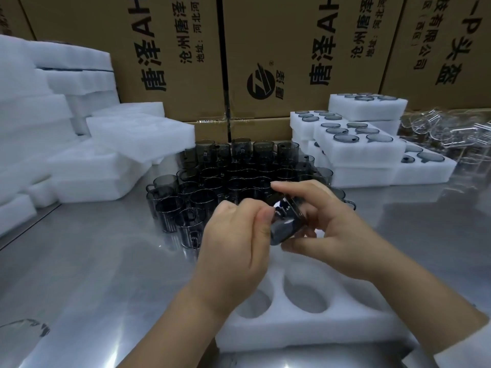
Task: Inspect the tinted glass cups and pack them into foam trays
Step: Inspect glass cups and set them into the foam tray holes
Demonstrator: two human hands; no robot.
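Head view: a tinted glass cup (pixel 285 224), tipped sideways, sits at centre. The left hand (pixel 233 243) pinches its 9 o'clock end with curled fingers, and the right hand (pixel 332 229) wraps finger and thumb around it. A foam tray (pixel 305 328) lies at 6 o'clock and clustered cups (pixel 233 171) stand at 12.

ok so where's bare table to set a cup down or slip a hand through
Widest bare steel table lies left of the near foam tray, in front of the loose cups, beside the empty foam stacks. A second patch sits right, between the packed trays and the right hand gripping the held cup. Crowded: loose cups fill the middle, foam on both sides.
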